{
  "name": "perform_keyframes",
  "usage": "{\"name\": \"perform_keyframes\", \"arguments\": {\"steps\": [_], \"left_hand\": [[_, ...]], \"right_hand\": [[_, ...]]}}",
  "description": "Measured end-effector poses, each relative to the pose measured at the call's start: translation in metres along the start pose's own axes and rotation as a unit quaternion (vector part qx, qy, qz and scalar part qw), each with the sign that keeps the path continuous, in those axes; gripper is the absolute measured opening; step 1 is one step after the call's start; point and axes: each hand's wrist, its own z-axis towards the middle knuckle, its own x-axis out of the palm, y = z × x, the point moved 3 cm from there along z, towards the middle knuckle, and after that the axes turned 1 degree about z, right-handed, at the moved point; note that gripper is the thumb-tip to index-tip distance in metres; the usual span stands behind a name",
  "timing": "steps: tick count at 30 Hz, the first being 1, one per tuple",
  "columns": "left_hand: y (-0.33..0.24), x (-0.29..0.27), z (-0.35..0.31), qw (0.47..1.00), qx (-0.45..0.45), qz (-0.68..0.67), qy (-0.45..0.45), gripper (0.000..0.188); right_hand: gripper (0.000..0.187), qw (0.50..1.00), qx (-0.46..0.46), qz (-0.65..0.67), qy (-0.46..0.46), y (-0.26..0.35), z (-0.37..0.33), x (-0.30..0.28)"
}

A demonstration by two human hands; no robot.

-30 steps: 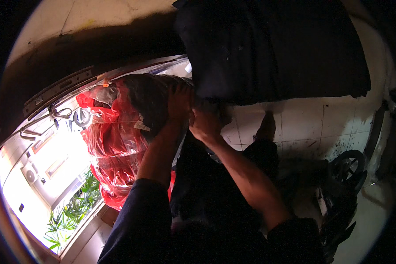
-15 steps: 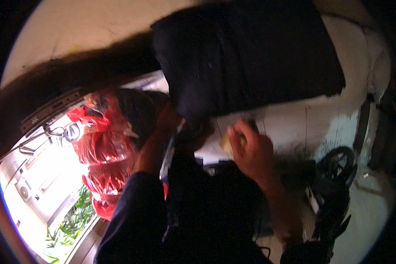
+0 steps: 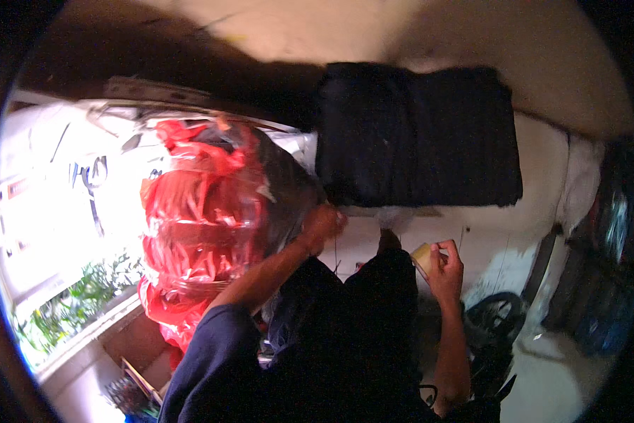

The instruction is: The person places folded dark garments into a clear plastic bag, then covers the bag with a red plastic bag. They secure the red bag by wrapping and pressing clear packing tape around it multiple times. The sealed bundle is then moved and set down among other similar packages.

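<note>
My right hand [image 3: 446, 273] grips a yellowish roll of tape [image 3: 422, 258], thumb and fingers pinched on its rim. My left hand [image 3: 324, 228] is closed beside the dark side of a large wrapped bundle [image 3: 202, 218], which has red plastic and clear film around it. What the left fingers hold, if anything, is too dim to make out. Beyond both hands lies a thick block of folded black cloth [image 3: 419, 137], its near edge just past the left hand. My dark-clad knees show between my forearms.
A black wheel-shaped object [image 3: 496, 314] stands right of my right forearm on the pale tiled floor [image 3: 489, 243]. Dark, shiny plastic-covered items [image 3: 606, 282] line the far right. Green plants [image 3: 84, 292] and a bright opening are at the left, with a wall behind the cloth.
My view has shifted, so more of the red bundle shows and the black cloth looks smaller. My right hand, with the tape roll, is farther from the cloth and from my left hand.
</note>
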Motion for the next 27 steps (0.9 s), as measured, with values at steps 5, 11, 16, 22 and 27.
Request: {"name": "perform_keyframes", "arguments": {"steps": [5,11,16,22,27], "left_hand": [[0.014,-0.171,-0.208,0.921,0.127,0.011,-0.369,0.03],[0.198,-0.196,-0.301,0.874,-0.165,-0.263,-0.374,0.076],[0.227,-0.156,-0.29,0.899,-0.191,-0.188,-0.347,0.086],[0.252,-0.178,-0.333,0.89,0.008,-0.214,-0.403,0.079],[0.258,-0.136,-0.317,0.907,-0.077,-0.24,-0.338,0.086]], "right_hand": [[0.025,0.995,-0.102,-0.014,-0.009,0.056,0.013,0.01],[0.03,0.977,-0.211,0.002,0.014,0.147,-0.004,0.072],[0.031,0.966,-0.218,0.136,-0.018,0.216,-0.038,0.17],[0.045,0.94,-0.252,0.146,-0.177,0.244,-0.048,0.264],[0.042,0.937,-0.229,0.213,-0.159,0.246,-0.037,0.28]]}}
